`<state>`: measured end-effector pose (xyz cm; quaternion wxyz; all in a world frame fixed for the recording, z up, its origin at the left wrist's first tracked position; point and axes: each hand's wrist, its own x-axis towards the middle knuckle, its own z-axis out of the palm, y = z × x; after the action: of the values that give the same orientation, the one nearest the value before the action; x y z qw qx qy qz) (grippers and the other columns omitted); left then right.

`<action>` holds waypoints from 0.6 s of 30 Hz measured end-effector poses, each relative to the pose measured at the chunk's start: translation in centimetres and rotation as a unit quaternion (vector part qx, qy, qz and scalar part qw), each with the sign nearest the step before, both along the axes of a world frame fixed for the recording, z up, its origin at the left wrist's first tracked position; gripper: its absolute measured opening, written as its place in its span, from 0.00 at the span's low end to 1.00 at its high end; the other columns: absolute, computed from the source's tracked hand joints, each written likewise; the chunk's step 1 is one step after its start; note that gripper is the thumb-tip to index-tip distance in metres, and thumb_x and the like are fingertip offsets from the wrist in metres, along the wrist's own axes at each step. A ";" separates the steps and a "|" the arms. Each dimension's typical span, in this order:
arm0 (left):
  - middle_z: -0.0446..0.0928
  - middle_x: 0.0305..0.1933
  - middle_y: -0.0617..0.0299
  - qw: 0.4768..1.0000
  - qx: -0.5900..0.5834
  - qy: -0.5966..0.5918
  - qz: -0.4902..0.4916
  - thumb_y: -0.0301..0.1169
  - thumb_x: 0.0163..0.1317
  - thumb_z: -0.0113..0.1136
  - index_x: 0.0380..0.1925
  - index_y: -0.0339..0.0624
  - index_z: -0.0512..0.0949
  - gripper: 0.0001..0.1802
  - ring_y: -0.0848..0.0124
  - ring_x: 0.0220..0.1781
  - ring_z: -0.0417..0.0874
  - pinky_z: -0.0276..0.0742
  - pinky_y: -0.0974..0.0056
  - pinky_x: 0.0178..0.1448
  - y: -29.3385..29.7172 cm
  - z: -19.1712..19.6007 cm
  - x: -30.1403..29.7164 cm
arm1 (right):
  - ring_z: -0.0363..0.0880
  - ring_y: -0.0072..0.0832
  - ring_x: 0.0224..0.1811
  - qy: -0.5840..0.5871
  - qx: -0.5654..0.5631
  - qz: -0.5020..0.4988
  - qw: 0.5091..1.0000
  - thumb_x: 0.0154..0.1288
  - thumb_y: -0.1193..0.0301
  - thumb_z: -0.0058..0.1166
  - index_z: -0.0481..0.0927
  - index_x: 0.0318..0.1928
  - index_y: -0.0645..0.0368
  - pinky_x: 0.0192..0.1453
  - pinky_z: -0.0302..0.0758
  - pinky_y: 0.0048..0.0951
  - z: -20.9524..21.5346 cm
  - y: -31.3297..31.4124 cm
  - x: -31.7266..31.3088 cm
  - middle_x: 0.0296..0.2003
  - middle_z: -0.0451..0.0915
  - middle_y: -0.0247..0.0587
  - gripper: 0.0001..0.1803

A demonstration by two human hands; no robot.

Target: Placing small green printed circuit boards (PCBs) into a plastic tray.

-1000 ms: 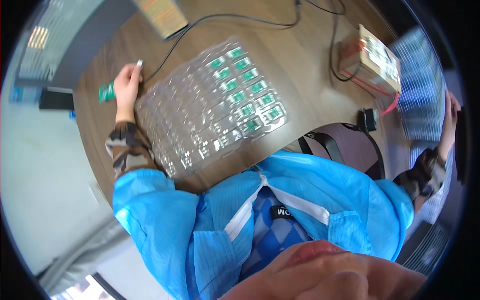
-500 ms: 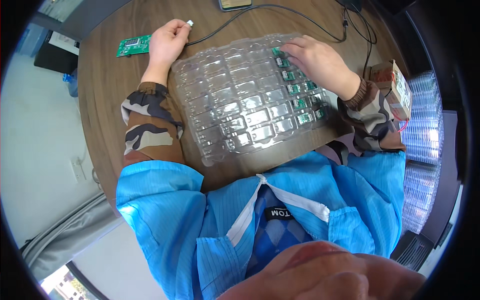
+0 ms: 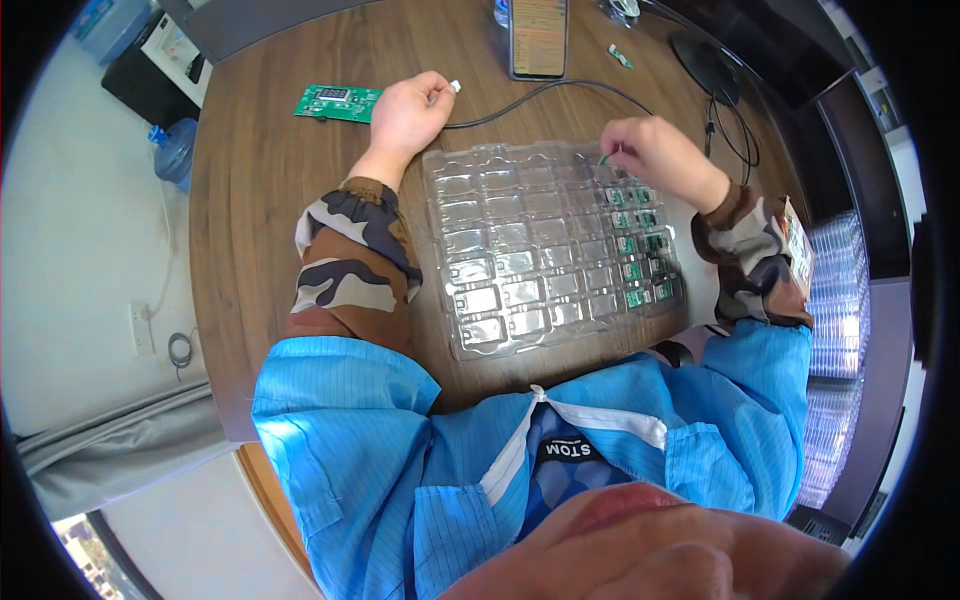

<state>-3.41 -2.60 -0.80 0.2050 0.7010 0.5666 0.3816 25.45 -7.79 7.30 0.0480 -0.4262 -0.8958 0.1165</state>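
Clock read with the clear moulded tray [image 3: 510,262] as dial, 12 on its far side. Tray lies flat, transparent, glare strongest at 7 to 8 o'clock. Small green boards [image 3: 625,246] with pale parts sit in two columns toward 3 o'clock.

Right hand [image 3: 655,158], at 1 o'clock, pinches a small green piece [image 3: 606,159] above the tray's far edge; mostly hidden, a thin sliver showing. Left hand [image 3: 410,115], at 10 to 11, curls around a white connector [image 3: 455,87], its tip poking past the fingers. Just beside that hand, at 10, a larger green circuit board [image 3: 340,103] with a dark display.

Edges: wood shows between left sleeve [image 3: 350,275] and the table's [image 3: 240,250] curved rim at 9; narrow strip at 6, before the blue jacket [image 3: 345,420]. Black cable [image 3: 555,88] arcs past 12, below a phone [image 3: 538,40]. Right sleeve [image 3: 750,260] fills 3, beside a carton [image 3: 798,250].
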 end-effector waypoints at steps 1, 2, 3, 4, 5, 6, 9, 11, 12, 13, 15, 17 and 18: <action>0.74 0.17 0.68 1.000 0.002 -0.006 0.006 0.39 0.54 0.52 0.24 0.45 0.78 0.12 0.68 0.20 0.71 0.66 0.65 0.26 0.0 0.0 -0.3 | 0.70 0.22 0.22 0.045 -0.031 -0.008 0.998 0.52 0.81 0.51 0.75 0.33 0.59 0.29 0.68 0.22 0.7 0.7 -0.5 0.26 0.75 0.31 0.07; 0.74 0.17 0.68 1.000 0.003 -0.012 0.003 0.40 0.54 0.51 0.24 0.45 0.78 0.12 0.67 0.20 0.71 0.66 0.65 0.26 0.1 -0.1 -0.1 | 0.70 0.22 0.22 0.045 -0.030 -0.006 0.999 0.52 0.81 0.51 0.75 0.33 0.59 0.29 0.68 0.22 1.2 1.2 -1.1 0.26 0.75 0.31 0.07; 0.74 0.17 0.68 1.000 0.003 -0.017 0.002 0.40 0.54 0.51 0.24 0.45 0.78 0.12 0.67 0.20 0.71 0.66 0.65 0.26 0.1 -0.2 -0.1 | 0.70 0.19 0.22 0.137 -0.040 -0.026 0.989 0.54 0.80 0.52 0.76 0.34 0.60 0.28 0.68 0.19 1.5 1.9 -2.4 0.26 0.76 0.30 0.06; 0.74 0.17 0.68 1.000 0.003 -0.023 0.002 0.40 0.54 0.51 0.24 0.45 0.78 0.12 0.67 0.20 0.71 0.66 0.65 0.26 0.0 -0.3 -0.1 | 0.70 0.16 0.23 0.228 -0.050 -0.045 0.971 0.57 0.78 0.52 0.76 0.35 0.60 0.28 0.68 0.17 1.6 2.8 -3.6 0.27 0.76 0.30 0.05; 0.74 0.17 0.68 1.000 0.004 -0.021 0.002 0.40 0.54 0.51 0.24 0.45 0.78 0.12 0.67 0.20 0.71 0.66 0.65 0.26 0.2 -0.2 0.2 | 0.72 0.15 0.25 0.288 -0.101 -0.031 0.952 0.58 0.77 0.52 0.76 0.37 0.62 0.30 0.70 0.16 0.9 4.1 -4.2 0.28 0.77 0.31 0.05; 0.73 0.17 0.68 0.999 0.002 -0.036 -0.004 0.39 0.53 0.51 0.23 0.45 0.78 0.11 0.68 0.19 0.71 0.66 0.65 0.26 0.4 -0.2 0.5 | 0.74 0.15 0.27 0.346 -0.151 -0.017 0.926 0.60 0.75 0.52 0.76 0.39 0.63 0.33 0.72 0.14 -0.2 5.3 -4.9 0.29 0.78 0.32 0.07; 0.73 0.16 0.68 0.997 -0.007 -0.078 -0.011 0.39 0.53 0.52 0.23 0.45 0.78 0.11 0.68 0.19 0.71 0.66 0.66 0.26 0.9 -0.1 0.8 | 0.78 0.18 0.32 0.396 -0.214 -0.108 0.886 0.60 0.76 0.51 0.76 0.38 0.65 0.39 0.76 0.15 -2.4 8.2 -8.3 0.30 0.78 0.36 0.07; 0.73 0.15 0.68 0.996 -0.006 -0.091 -0.001 0.38 0.53 0.52 0.23 0.45 0.78 0.11 0.69 0.18 0.71 0.66 0.66 0.25 0.6 0.0 0.5 | 0.78 0.19 0.33 0.393 -0.213 -0.111 0.887 0.60 0.76 0.52 0.76 0.38 0.65 0.40 0.76 0.15 -3.1 8.9 -10.3 0.30 0.78 0.37 0.07; 0.73 0.15 0.68 0.994 -0.006 -0.105 0.000 0.38 0.53 0.52 0.23 0.45 0.78 0.11 0.69 0.18 0.71 0.66 0.66 0.25 0.4 0.0 0.5 | 0.79 0.20 0.34 0.391 -0.210 -0.122 0.888 0.60 0.76 0.52 0.76 0.38 0.65 0.41 0.76 0.16 -3.3 9.1 -11.0 0.30 0.78 0.37 0.06; 0.72 0.15 0.68 0.993 -0.007 -0.119 0.000 0.38 0.53 0.52 0.23 0.45 0.78 0.10 0.69 0.18 0.70 0.65 0.66 0.25 0.3 0.0 0.5 | 0.79 0.21 0.35 0.388 -0.206 -0.134 0.888 0.60 0.76 0.52 0.76 0.37 0.65 0.42 0.76 0.16 -3.5 9.4 -11.4 0.31 0.79 0.37 0.06; 0.72 0.14 0.68 0.991 -0.009 -0.135 0.002 0.37 0.53 0.52 0.22 0.45 0.78 0.10 0.70 0.17 0.70 0.65 0.67 0.24 0.3 0.0 0.5 | 0.79 0.21 0.36 0.383 -0.205 -0.145 0.889 0.60 0.76 0.52 0.76 0.37 0.65 0.43 0.77 0.16 -3.8 9.6 -12.0 0.31 0.79 0.38 0.06; 0.72 0.14 0.68 0.990 0.000 -0.138 0.009 0.37 0.53 0.53 0.22 0.44 0.78 0.10 0.71 0.17 0.70 0.65 0.67 0.24 0.6 -0.3 0.4 | 0.80 0.22 0.36 0.436 -0.222 -0.135 0.862 0.59 0.76 0.52 0.76 0.38 0.65 0.43 0.77 0.16 -4.0 9.4 -12.3 0.32 0.79 0.39 0.06; 0.72 0.14 0.69 0.990 0.004 -0.139 0.011 0.36 0.53 0.53 0.22 0.44 0.78 0.10 0.71 0.16 0.70 0.65 0.67 0.23 0.8 -0.4 0.3 | 0.80 0.22 0.37 0.461 -0.230 -0.131 0.847 0.59 0.76 0.53 0.77 0.38 0.65 0.43 0.77 0.17 -4.2 9.3 -12.3 0.32 0.79 0.39 0.07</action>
<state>-3.07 -1.83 -1.18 0.2746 0.6355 0.5385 0.4803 13.10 1.52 3.14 0.3707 -0.4355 -0.6540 0.4953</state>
